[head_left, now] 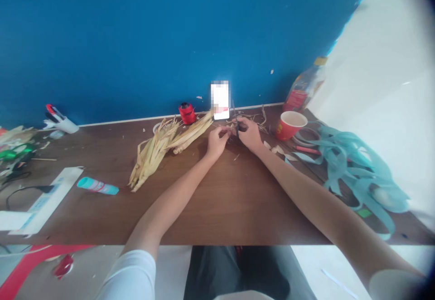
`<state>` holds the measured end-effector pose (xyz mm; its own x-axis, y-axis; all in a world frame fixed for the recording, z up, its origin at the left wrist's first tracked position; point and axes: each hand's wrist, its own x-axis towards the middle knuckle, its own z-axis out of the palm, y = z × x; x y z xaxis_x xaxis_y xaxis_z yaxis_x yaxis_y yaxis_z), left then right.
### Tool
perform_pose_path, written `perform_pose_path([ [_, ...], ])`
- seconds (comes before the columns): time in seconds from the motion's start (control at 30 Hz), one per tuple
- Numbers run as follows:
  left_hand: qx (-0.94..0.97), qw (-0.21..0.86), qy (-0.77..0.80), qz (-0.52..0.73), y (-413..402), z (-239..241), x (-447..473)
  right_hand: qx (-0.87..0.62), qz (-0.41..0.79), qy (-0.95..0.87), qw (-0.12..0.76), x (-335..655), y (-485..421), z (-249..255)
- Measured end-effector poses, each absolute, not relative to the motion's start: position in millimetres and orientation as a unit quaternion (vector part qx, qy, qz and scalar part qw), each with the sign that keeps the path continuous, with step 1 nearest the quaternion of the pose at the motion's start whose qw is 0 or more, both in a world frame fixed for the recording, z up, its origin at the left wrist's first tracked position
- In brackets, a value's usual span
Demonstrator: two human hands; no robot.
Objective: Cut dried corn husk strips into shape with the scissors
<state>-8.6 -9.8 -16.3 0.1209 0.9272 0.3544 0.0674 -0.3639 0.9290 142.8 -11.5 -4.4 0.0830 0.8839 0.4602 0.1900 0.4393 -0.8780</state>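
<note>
My left hand (pixel 217 141) is closed in a pinch on a small brownish piece (pixel 232 130), too small to make out well. Close beside it, my right hand (pixel 249 133) grips a pair of dark scissors (pixel 237 127), with a thin blade pointing up toward the wall. Fingertips of both hands nearly meet over the brown table (pixel 217 209). Dried corn husks (pixel 154 155) lie in a bundle left of my left hand, and a narrower husk bundle (pixel 193 132) leans toward the phone (pixel 220 100) standing at the wall.
To the right are a red paper cup (pixel 284 130), a plastic bottle (pixel 302 87) and tangled teal ribbon (pixel 356 159). A red container (pixel 187 113) stands behind the husks. A glue stick (pixel 98 186), a power strip (pixel 47 200) and a white pen cup (pixel 68 125) are at left.
</note>
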Motion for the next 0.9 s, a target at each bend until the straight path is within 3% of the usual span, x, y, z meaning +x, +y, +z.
perform_pose_path([
  [0.17, 0.605, 0.337, 0.426, 0.582, -9.7, -16.0, -9.6, -0.458, 0.279, -0.638, 0.554, 140.7, -14.7, -3.1],
  [0.4, 0.49, 0.46, 0.383, 0.634, -9.0, -14.1, -6.3, -0.505, 0.223, -0.652, 0.52, 141.7, -14.3, -4.2],
  [0.6, 0.381, 0.54, 0.376, 0.65, -7.7, -6.0, -9.2, -0.509, 0.193, -0.714, 0.44, 140.7, -18.7, -0.8],
  [0.9, 0.347, 0.573, 0.344, 0.658, -7.8, -4.0, -11.8, -0.533, 0.148, -0.745, 0.373, 137.8, -22.0, 0.2],
])
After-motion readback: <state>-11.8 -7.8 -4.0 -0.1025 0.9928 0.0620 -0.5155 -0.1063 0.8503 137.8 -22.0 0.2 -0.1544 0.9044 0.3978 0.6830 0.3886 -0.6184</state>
